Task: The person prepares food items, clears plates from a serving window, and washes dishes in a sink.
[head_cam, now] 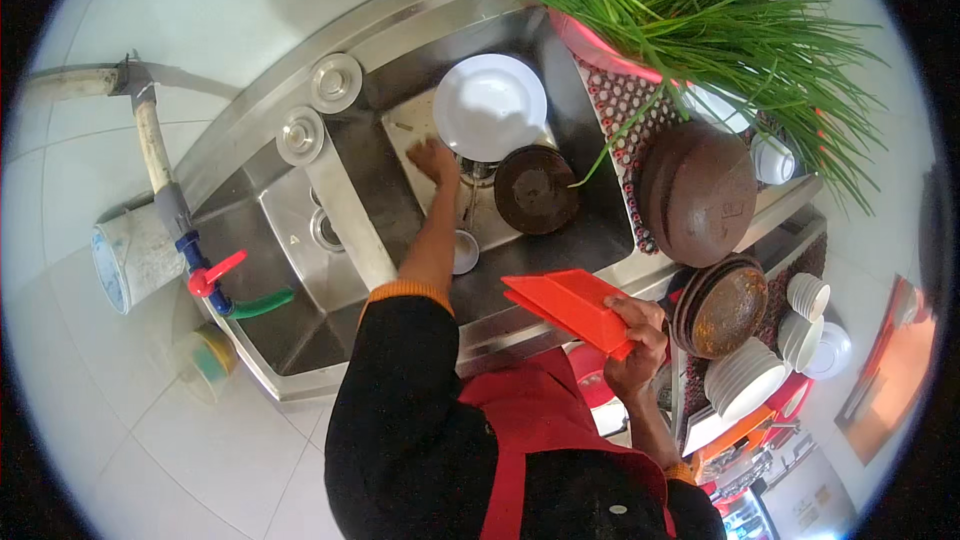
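My left hand reaches down into the larger basin of a steel sink. It is a little blurred and lies at the lower left edge of a round white plate; whether its fingers hold anything cannot be told. Right of it lies a dark round clay dish, and a small white bowl sits below, near my forearm. Over the sink's front edge, my right hand grips red plastic dishes, angular and pressed together.
Dark clay dishes stand on a patterned mat right of the sink, below long green leaves in a pink container. More clay dishes and white bowls stand lower right. Two small metal dishes rest by the divider. A red-handled tap juts in left.
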Demonstrator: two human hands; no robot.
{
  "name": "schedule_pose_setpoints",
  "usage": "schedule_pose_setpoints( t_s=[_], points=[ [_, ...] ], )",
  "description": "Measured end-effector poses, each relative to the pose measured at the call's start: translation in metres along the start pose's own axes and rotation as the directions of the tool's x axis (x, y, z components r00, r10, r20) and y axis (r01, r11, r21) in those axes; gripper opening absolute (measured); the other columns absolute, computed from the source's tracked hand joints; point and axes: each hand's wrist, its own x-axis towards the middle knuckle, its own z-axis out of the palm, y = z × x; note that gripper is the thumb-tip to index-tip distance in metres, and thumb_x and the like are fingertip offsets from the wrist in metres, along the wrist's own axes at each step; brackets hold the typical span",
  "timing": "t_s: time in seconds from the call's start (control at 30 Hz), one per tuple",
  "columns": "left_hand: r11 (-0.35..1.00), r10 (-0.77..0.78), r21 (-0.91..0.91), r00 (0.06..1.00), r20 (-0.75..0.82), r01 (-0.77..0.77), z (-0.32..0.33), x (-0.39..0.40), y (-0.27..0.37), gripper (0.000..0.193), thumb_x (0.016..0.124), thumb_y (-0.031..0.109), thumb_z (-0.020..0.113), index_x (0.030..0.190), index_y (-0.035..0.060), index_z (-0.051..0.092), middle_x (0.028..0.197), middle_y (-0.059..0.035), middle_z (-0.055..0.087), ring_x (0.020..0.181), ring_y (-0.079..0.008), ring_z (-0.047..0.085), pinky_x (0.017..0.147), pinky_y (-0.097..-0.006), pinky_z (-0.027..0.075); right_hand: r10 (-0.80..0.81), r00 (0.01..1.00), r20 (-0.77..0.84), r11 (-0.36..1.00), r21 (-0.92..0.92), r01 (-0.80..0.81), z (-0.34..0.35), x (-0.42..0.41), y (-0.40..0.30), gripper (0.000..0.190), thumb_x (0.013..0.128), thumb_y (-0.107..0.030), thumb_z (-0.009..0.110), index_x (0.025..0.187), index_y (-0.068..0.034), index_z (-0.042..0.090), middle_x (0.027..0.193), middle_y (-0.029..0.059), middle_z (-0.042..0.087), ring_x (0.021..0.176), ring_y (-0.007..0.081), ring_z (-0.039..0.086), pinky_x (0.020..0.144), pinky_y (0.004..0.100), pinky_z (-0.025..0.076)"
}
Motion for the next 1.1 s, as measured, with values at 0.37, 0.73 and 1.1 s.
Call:
schedule_pose_setpoints(
  t_s=[0.37, 0.73, 1.1],
  points=[
    [0.493, -0.171, 0.87, 0.982, 0.081, 0.014, 0.002, -0.095, -0.057, 0.012, 0.076, 0.017, 0.063, 0.074, 0.0064, 0.067, 0.079, -0.0183, 0.066, 0.069, -0.0301, 0.065, 0.064, -0.0406, 0.051, 0.179, 0.978, -0.111, 0.983, 0.048, -0.174, -0.016, -0.023, 0.002, 0.033, 0.079, 0.008, 0.057, 0.096, -0.007, 0.033, 0.099, 0.019, 0.063, 0.09, 0.0287, 0.059, 0.083, 0.0392, 0.042],
    [0.552, -0.496, 0.627, 0.821, -0.283, 0.55, 0.028, -0.084, -0.037, 0.037, 0.08, 0.032, 0.064, 0.089, -0.0048, 0.064, 0.094, -0.0193, 0.065, 0.083, -0.0304, 0.064, 0.072, -0.0396, 0.052, 0.776, 0.546, -0.316, 0.628, 0.476, -0.616, -0.039, -0.067, -0.011, 0.023, 0.09, -0.009, 0.055, 0.108, -0.005, 0.041, 0.107, 0.0093, 0.054, 0.098, 0.0151, 0.053, 0.087, 0.0286, 0.041],
    [0.538, -0.646, 0.501, 0.714, -0.272, 0.678, 0.041, -0.066, -0.038, 0.04, 0.076, 0.03, 0.071, 0.093, -0.0059, 0.062, 0.096, -0.0212, 0.064, 0.081, -0.0321, 0.064, 0.071, -0.0409, 0.054, 0.785, 0.52, -0.336, 0.613, 0.542, -0.575, -0.043, -0.082, -0.004, 0.027, 0.09, -0.012, 0.058, 0.11, -0.005, 0.042, 0.106, 0.0082, 0.054, 0.1, 0.0158, 0.051, 0.092, 0.0319, 0.037]
  ],
)
